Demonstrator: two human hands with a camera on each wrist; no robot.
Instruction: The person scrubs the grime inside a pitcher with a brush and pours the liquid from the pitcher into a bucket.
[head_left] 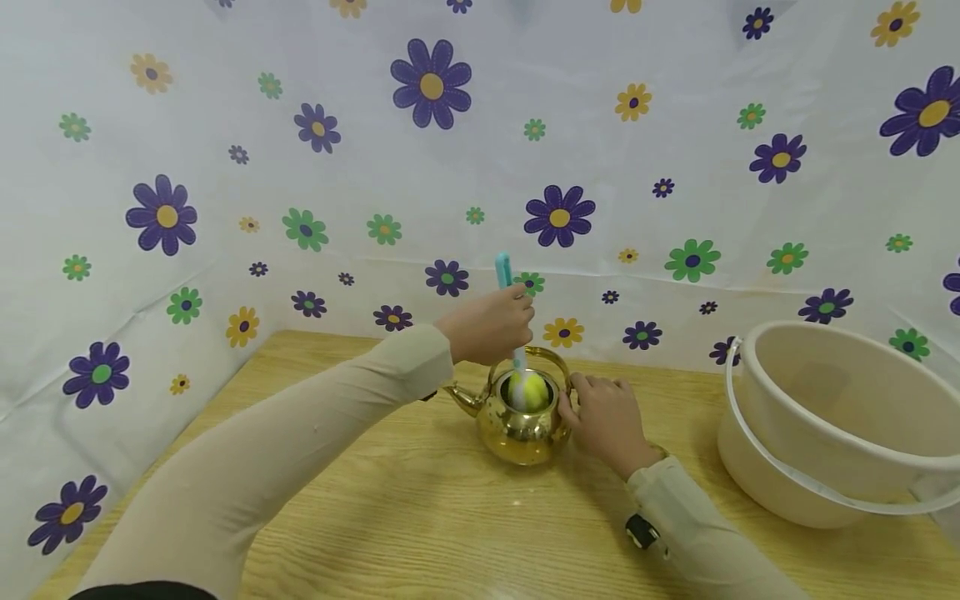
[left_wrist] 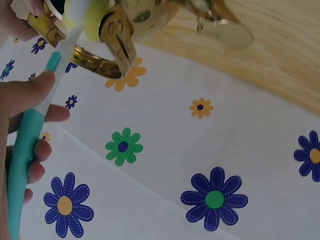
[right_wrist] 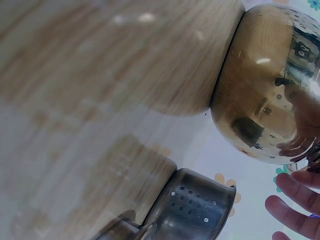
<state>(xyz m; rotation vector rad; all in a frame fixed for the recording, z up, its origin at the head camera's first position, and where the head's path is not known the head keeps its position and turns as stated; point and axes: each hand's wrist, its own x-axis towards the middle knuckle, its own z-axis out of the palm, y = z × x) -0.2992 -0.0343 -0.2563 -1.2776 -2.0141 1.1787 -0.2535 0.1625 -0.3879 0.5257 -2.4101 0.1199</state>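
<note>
My left hand [head_left: 491, 325] grips the teal and white handle of a cleaning brush [head_left: 504, 271], which stands nearly upright. Its yellow and white sponge head [head_left: 528, 392] sits in the round mouth of a shiny gold teapot [head_left: 521, 437]. In the left wrist view the fingers wrap the brush handle [left_wrist: 22, 160], thumb along the shaft. At the teapot's right side, my right hand [head_left: 603, 417] pinches the base of its arched handle [head_left: 551, 357]. The right wrist view has the teapot's belly [right_wrist: 255, 90] above several fingers [right_wrist: 290, 210]. The spout [head_left: 465, 400] points left.
A beige bucket [head_left: 817, 433] with a white carrying handle stands on the wooden table [head_left: 375, 517] at the right. A perforated metal strainer [right_wrist: 192, 200] shows only in the right wrist view. Behind the table hangs a flowered white sheet [head_left: 480, 150].
</note>
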